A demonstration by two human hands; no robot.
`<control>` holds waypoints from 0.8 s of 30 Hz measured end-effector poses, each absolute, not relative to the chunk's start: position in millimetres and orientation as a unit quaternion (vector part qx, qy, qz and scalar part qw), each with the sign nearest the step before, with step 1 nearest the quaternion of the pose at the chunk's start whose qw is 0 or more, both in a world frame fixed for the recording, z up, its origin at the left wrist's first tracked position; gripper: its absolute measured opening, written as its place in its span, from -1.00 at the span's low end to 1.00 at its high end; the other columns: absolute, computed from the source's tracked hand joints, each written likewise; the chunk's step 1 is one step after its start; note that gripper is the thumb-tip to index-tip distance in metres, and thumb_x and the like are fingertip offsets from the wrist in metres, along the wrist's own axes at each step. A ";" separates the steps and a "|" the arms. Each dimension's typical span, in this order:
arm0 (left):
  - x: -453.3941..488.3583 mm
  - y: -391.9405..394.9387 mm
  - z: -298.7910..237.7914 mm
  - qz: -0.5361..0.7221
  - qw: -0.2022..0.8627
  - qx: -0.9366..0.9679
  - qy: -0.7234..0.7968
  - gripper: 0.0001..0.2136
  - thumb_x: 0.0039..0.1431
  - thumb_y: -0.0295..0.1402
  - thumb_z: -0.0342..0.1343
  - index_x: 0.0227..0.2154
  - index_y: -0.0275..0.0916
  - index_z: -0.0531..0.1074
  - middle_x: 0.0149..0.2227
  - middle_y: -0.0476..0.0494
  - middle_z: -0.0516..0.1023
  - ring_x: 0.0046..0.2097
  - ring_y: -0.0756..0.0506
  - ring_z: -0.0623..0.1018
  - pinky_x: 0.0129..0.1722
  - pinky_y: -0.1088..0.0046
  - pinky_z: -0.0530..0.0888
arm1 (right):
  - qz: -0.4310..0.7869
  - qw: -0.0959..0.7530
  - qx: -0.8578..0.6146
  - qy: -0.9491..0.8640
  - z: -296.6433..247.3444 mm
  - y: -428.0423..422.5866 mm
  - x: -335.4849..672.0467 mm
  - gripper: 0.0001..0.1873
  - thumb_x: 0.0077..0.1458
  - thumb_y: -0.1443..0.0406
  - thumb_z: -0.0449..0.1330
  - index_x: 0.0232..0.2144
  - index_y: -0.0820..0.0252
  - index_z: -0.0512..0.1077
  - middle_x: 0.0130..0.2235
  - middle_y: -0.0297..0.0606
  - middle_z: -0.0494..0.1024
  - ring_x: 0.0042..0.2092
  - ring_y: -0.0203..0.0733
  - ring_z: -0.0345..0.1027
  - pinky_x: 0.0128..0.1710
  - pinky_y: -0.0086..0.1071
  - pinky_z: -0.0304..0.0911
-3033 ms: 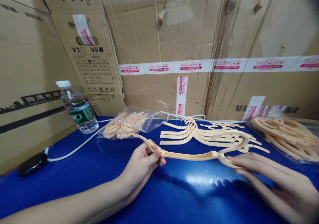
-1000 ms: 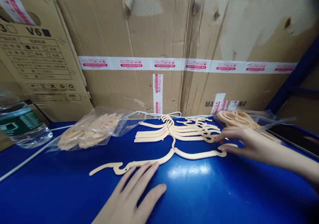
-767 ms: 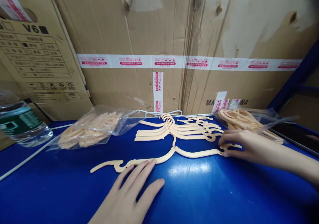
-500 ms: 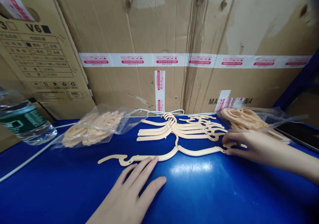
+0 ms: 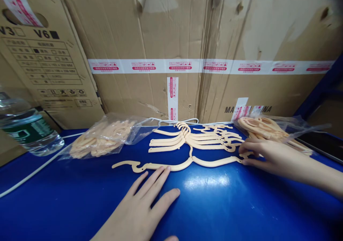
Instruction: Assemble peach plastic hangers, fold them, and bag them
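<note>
A cream plastic folding clothes hanger [image 5: 214, 161] lies spread on the blue table, its hook end pointing to the back. My left hand [image 5: 143, 201] is open, fingers stretched out, with fingertips resting on the hanger's left arm. A curved end piece [image 5: 125, 163] sticks out to the left of that arm. My right hand [image 5: 264, 155] pinches the hanger's right end, where thumb and fingers partly cover another end piece. Just behind, several similar hangers [image 5: 167, 141] lie stacked with their hooks together; the right fingers are close to their right ends.
Clear plastic bags of cream hanger parts lie at left [image 5: 99, 141] and right [image 5: 264, 126]. A water bottle [image 5: 29, 130] stands far left by a white cable [image 5: 34, 175]. A dark flat device [image 5: 321, 146] lies far right. Cardboard boxes [image 5: 150, 98] wall off the back of the blue table [image 5: 214, 209].
The hanger's left end piece has shifted slightly right and back. Both hands stay nearly in place, the right one still pinching the right end. The view has shifted a little.
</note>
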State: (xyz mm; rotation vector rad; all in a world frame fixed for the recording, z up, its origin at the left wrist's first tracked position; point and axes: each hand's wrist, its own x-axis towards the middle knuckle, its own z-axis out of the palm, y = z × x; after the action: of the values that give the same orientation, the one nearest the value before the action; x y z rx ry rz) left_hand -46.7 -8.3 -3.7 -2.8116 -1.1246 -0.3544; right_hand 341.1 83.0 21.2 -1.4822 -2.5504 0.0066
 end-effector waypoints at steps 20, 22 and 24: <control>-44.9 -8.9 -9.8 -0.127 0.071 -0.925 -0.350 -0.65 0.32 -0.10 0.04 0.09 -0.08 0.36 0.21 -0.06 0.42 0.19 -0.25 0.44 0.11 0.14 0.45 | -0.105 0.190 -0.504 -0.836 31.3 105.7 342.7 -0.68 0.24 0.11 0.02 -0.26 0.17 0.47 -0.37 -0.15 0.50 -0.35 -0.08 0.40 -0.37 -0.28 0.25; -44.3 -9.8 -11.3 -0.138 0.051 -0.924 -0.353 -0.66 0.30 -0.11 0.08 0.08 -0.07 0.36 0.20 -0.08 0.42 0.19 -0.26 0.43 0.13 0.13 0.43 | -0.106 0.167 -0.513 -0.835 32.4 116.7 343.6 -0.70 0.22 0.15 0.02 -0.26 0.19 0.48 -0.36 -0.14 0.52 -0.33 -0.07 0.41 -0.35 -0.28 0.25; -45.6 -7.1 -14.9 -0.151 0.037 -0.923 -0.351 -0.66 0.29 -0.13 0.10 0.07 -0.07 0.37 0.19 -0.10 0.43 0.18 -0.28 0.43 0.12 0.11 0.43 | -0.102 0.148 -0.530 -0.828 34.2 127.3 342.4 -0.71 0.19 0.19 0.03 -0.27 0.20 0.49 -0.36 -0.15 0.55 -0.32 -0.07 0.43 -0.34 -0.30 0.25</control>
State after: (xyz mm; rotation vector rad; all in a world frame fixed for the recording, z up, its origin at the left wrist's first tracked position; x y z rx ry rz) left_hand -45.6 -7.1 -14.9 -2.8350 -1.0773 -0.4646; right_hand 342.4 127.3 34.2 -1.5256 -2.3826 -0.2947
